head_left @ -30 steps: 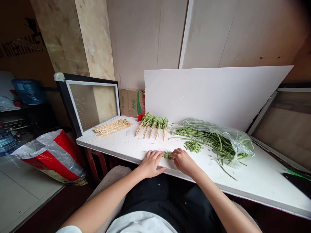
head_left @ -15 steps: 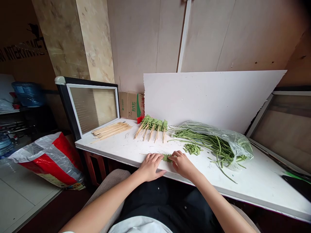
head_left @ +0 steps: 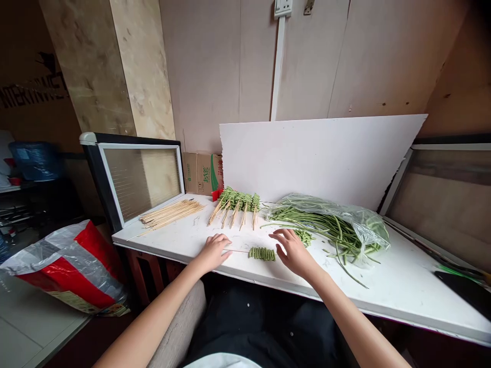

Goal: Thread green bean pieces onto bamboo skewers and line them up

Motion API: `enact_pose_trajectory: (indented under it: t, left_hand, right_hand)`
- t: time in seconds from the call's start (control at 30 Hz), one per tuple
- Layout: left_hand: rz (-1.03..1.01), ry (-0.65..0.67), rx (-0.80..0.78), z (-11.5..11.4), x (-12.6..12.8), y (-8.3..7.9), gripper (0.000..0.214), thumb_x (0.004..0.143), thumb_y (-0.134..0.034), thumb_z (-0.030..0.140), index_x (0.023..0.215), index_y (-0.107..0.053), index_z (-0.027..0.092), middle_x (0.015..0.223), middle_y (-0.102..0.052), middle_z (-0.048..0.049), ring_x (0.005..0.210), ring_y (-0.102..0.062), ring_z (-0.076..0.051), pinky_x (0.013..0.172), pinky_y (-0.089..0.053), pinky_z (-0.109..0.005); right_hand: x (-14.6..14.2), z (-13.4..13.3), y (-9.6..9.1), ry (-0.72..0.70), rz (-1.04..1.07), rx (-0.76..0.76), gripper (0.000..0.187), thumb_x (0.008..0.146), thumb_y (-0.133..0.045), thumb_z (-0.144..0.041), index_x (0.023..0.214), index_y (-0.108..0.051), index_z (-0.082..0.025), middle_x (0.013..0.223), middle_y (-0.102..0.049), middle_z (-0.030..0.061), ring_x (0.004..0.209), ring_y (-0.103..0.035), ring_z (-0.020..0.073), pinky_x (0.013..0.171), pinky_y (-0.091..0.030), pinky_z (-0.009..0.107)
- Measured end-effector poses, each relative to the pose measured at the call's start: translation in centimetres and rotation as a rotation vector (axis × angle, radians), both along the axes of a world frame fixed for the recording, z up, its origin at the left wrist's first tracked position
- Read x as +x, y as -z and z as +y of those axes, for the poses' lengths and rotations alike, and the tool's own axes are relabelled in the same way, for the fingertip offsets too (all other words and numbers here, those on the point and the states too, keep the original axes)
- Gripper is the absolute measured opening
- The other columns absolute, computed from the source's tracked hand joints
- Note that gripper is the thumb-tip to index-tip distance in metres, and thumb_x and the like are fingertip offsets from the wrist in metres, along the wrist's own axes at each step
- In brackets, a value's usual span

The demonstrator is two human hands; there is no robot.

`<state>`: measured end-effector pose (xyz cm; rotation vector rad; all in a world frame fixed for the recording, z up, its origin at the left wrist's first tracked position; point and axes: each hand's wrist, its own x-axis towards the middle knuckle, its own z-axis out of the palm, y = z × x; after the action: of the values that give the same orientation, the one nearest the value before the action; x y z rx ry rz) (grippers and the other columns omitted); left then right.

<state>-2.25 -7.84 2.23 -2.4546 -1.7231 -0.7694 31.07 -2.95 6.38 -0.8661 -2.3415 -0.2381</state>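
A skewer of short cut green bean pieces (head_left: 262, 254) lies on the white table near its front edge, its thin bare stick pointing left. My left hand (head_left: 213, 251) is at the left end of that stick, thumb and fingers apart; whether it touches the stick I cannot tell. Just right of the bean row, my right hand (head_left: 294, 251) hovers with its fingers spread and nothing in them. Behind the right hand sits a small pile of cut bean pieces (head_left: 305, 236), partly hidden by it.
Finished bean skewers (head_left: 238, 200) are stacked at the back. Bare bamboo skewers (head_left: 172, 213) lie to the left. Long green beans (head_left: 318, 220) spill from a clear plastic bag (head_left: 368, 225) at right. A white board (head_left: 318, 158) and a cardboard box (head_left: 199, 171) stand behind.
Both hands have come away from the bean pieces: the left slid leftward along the stick, the right lifted off to the right. The row of beans is now uncovered. The view has tilted slightly upward.
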Motion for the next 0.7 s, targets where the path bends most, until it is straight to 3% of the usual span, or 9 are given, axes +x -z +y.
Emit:
enact_pose_trajectory:
  t: [0.1,0.27,0.5,0.7]
  left_hand:
    - [0.039,-0.012,-0.021,0.3,-1.6,-0.1,0.014,0.099,-0.064,0.028,0.103,-0.076,0.022,0.108,-0.072,-0.0074,0.112,-0.063,-0.026,0.096,-0.046,-0.04]
    - [0.105,0.003,0.017,0.5,-1.6,0.2,0.016,0.101,-0.06,0.02,0.093,-0.074,0.019,0.099,-0.071,-0.0071,0.103,-0.063,-0.024,0.092,-0.047,-0.037]
    - [0.064,0.058,0.064,0.2,-1.8,-0.1,0.018,0.101,-0.056,0.021,0.092,-0.071,0.019,0.096,-0.069,-0.0075,0.095,-0.064,-0.023,0.086,-0.049,-0.035]
    - [0.001,0.075,0.107,0.3,-1.9,-0.3,0.019,0.099,-0.056,0.023,0.09,-0.073,0.021,0.092,-0.069,-0.0071,0.089,-0.066,-0.022,0.083,-0.05,-0.035]
  right_hand:
    - [0.5,0.3,-0.1,0.01,0.013,0.02,0.04,0.095,-0.051,-0.01,0.127,-0.069,-0.024,0.125,-0.064,0.0137,0.115,-0.058,0.0326,0.094,-0.056,0.051]
    - [0.6,0.2,-0.3,0.065,0.044,0.089,0.035,0.093,-0.053,-0.009,0.115,-0.075,-0.024,0.123,-0.066,0.0136,0.127,-0.052,0.0367,0.099,-0.053,0.056]
    - [1.1,0.0,-1.4,0.128,0.168,0.133,0.033,0.092,-0.052,-0.01,0.109,-0.076,-0.025,0.124,-0.067,0.0119,0.136,-0.044,0.0382,0.107,-0.045,0.059]
    - [1.8,0.4,-1.2,0.141,0.173,0.083,0.046,0.083,-0.05,-0.002,0.111,-0.077,-0.027,0.128,-0.066,0.0109,0.137,-0.041,0.0389,0.107,-0.044,0.061]
